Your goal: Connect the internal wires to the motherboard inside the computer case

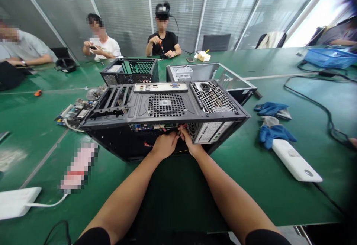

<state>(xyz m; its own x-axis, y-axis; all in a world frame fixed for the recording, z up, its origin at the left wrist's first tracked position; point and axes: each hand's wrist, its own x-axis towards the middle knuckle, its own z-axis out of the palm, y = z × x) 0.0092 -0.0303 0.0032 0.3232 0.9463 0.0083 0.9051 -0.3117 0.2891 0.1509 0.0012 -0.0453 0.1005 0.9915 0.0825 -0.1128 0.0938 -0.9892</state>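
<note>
A black computer case (167, 120) stands before me, its rear panel facing up and its open side toward me. Both my hands reach into that opening, below a power supply (213, 131) with a white label. My left hand (165, 145) is closed, with thumb and fingertips drawn together. Close beside it, the fingers of my right hand (188, 139) are pinched near some thin red wires (183, 126). Whatever the fingertips hold is too small and shaded to name. A strip of circuit board (150, 126) shows along the top of the opening.
Two other cases, one black (129, 70) and one silver (195, 72), stand behind. Circuit boards (79, 111) lie left. Blue gloves (275, 131) and a white power bank (297, 160) are right. Across the table a person (164, 44) holds a screwdriver (161, 46).
</note>
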